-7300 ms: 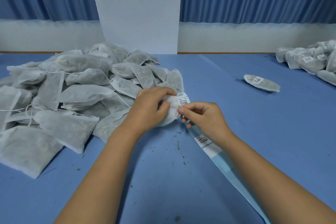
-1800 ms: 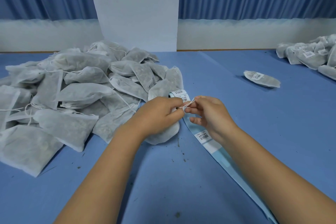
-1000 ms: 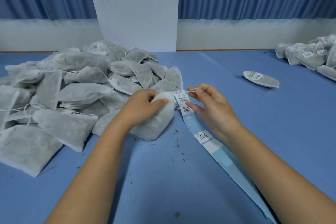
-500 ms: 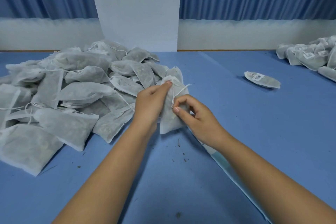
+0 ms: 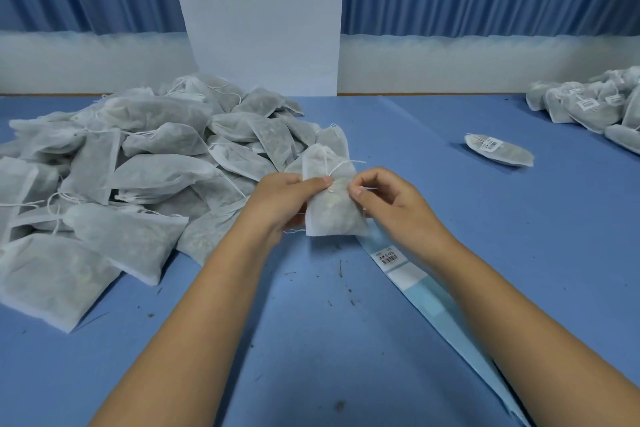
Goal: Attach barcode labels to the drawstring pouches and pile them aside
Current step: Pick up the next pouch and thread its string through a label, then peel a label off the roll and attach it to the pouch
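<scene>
I hold one white drawstring pouch [image 5: 332, 208] upright in front of me, its bottom edge near the blue table. My left hand [image 5: 284, 198] pinches its left side near the tied string. My right hand [image 5: 388, 198] pinches the pouch's right side with thumb and forefinger. No label shows on the face turned to me. A light blue label strip [image 5: 419, 284] runs from under the pouch toward the lower right, with a barcode label [image 5: 388, 256] on it. A big heap of unlabelled pouches [image 5: 131, 191] lies to the left.
One labelled pouch [image 5: 498, 149] lies alone at the right middle. A pile of labelled pouches [image 5: 595, 107] sits at the far right edge. A white pillar [image 5: 259, 17] and blue curtains stand behind the table [image 5: 346, 357]. Small dark crumbs dot the cloth near the strip.
The pouch was lying flat with the label strip beside it a second ago. It now stands upright between both hands, and my right hand has shifted from the string to its right side.
</scene>
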Demonstrator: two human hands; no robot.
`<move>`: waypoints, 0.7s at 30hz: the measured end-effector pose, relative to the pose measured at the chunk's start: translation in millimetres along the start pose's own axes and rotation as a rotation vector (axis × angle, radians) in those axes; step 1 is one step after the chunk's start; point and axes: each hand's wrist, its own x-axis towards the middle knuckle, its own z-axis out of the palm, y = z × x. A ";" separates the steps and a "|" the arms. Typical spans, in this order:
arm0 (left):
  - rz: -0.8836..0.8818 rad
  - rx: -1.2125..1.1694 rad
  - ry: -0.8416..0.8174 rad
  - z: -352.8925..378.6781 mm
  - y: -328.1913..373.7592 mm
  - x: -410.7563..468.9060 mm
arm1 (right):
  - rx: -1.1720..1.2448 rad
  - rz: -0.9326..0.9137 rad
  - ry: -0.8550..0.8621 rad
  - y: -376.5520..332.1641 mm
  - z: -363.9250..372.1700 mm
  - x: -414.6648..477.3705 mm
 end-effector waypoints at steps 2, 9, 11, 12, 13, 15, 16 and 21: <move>-0.037 0.014 0.037 -5.4 -0.7 4.8 | -0.245 0.120 0.054 4.7 -13.7 4.8; -0.214 -0.025 -0.018 -13.4 -7.6 11.7 | -0.656 0.482 -0.185 15.3 -33.4 1.8; -0.230 -0.031 -0.066 -13.0 -9.3 12.0 | -0.617 0.469 -0.191 15.5 -28.9 1.7; -0.235 -0.023 -0.093 -12.8 -9.8 12.1 | -0.601 0.466 -0.187 15.9 -27.4 1.4; -0.241 -0.007 -0.116 -12.5 -10.5 11.8 | -0.586 0.463 -0.180 16.7 -26.6 1.7; -0.256 0.025 -0.156 -9.7 -12.3 10.2 | -0.569 0.447 -0.163 18.2 -26.2 1.6; -0.267 0.029 -0.173 -7.0 -13.6 9.2 | -0.567 0.433 -0.156 18.7 -25.9 1.3; -0.304 -0.088 -0.216 12.5 -22.3 8.7 | -0.485 0.361 -0.129 20.6 -22.5 3.4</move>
